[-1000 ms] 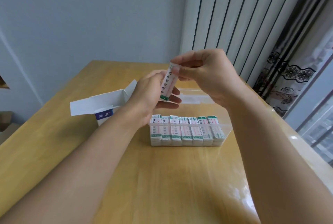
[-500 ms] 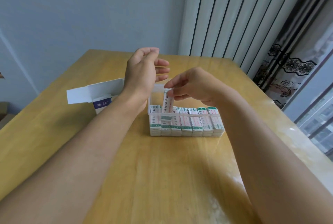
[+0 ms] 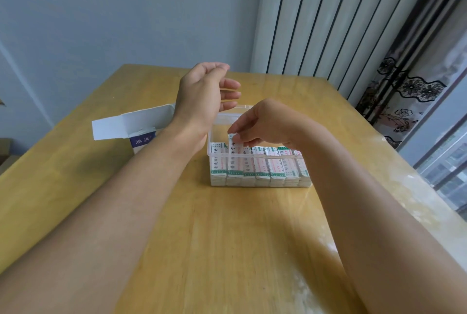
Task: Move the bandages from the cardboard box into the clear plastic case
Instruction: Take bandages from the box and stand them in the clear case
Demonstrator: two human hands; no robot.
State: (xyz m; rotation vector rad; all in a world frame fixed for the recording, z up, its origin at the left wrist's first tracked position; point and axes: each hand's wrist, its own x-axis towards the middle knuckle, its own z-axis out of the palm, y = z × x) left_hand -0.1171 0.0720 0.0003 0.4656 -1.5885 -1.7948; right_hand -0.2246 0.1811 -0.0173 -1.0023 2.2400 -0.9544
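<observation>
A clear plastic case stands mid-table, its front row packed with several upright stacks of white, green-edged bandages. My right hand pinches one bandage stack by its top, standing it in the row near the case's left end. My left hand hovers above the case's back left corner, fingers relaxed and spread, holding nothing. The white cardboard box with a blue label lies open at the left, partly hidden by my left forearm.
The wooden table carries only the case and the box. A grey wall is behind, white vertical panels at the back right, and a patterned curtain and a window at the right.
My right hand brought the bandage stack down from mid-air into the case's front row. My left hand let go of it and rose, fingers opening, above the case.
</observation>
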